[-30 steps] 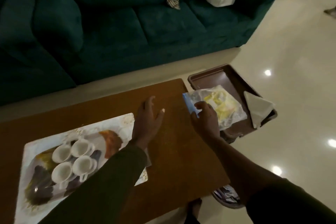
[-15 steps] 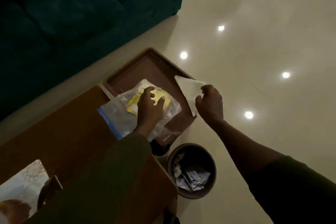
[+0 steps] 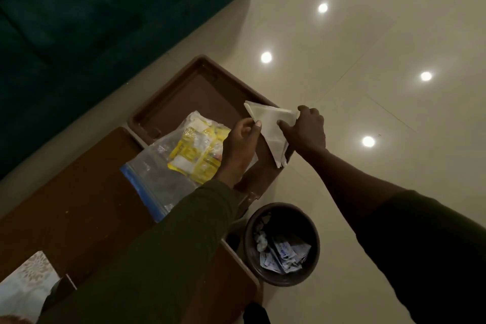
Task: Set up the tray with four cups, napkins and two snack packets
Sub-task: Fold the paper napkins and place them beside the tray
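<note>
A brown tray (image 3: pixel 194 92) sits beyond the end of the wooden table (image 3: pixel 79 192). White folded napkins (image 3: pixel 271 126), triangular, lie over its right rim. My right hand (image 3: pixel 306 129) grips their right edge, and my left hand (image 3: pixel 240 144) pinches their left edge with thumb and fingers. A clear zip bag (image 3: pixel 163 166) with yellow snack packets (image 3: pixel 197 152) inside lies half on the tray, half on the table, just left of my left hand. The patterned tray (image 3: pixel 23 284) shows only a corner at the bottom left; the cups are out of view.
A round waste bin (image 3: pixel 282 244) with crumpled paper stands on the floor below the brown tray, by the table's end. A dark green sofa (image 3: pixel 79 21) fills the upper left. Glossy floor tiles with light reflections spread to the right.
The view swung right, away from the cups. My right hand let go of the zip bag and took the napkins; my left hand crossed the bag and reached the napkins' left edge.
</note>
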Demonstrator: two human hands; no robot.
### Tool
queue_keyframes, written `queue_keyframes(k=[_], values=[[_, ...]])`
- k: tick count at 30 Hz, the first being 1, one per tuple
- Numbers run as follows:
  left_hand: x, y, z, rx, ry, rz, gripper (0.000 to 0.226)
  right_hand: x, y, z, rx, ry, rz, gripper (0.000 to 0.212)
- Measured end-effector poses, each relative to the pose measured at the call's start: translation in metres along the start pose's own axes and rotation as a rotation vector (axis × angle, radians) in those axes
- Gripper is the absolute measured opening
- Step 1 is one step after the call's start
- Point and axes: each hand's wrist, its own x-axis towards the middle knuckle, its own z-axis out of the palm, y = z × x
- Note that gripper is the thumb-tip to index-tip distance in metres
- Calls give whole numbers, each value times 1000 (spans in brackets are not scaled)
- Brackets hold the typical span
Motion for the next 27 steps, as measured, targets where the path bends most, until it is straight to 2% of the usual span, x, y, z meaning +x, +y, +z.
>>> queue_keyframes(k=[7,12,17,21,24,27], values=[[-2,-6,-17,-51,34,-26,19,7,-9,6,-29,63,-11,32],[-12,-6,-28,-93,15,-23,12,-3,-17,6,50,13,-2,26],[-21,-7,-50,-263,75,-55,35,-25,-52,0,231,81,-182,24],[-34,-7,-78,-490,112,-178,48,-64,-105,8,399,-10,-348,23],[-56,-16,-113,-631,155,-185,46,-108,-143,27,490,-81,-371,13],[-84,-28,-157,-702,278,-223,38,-151,-165,50,560,-185,-388,18]])
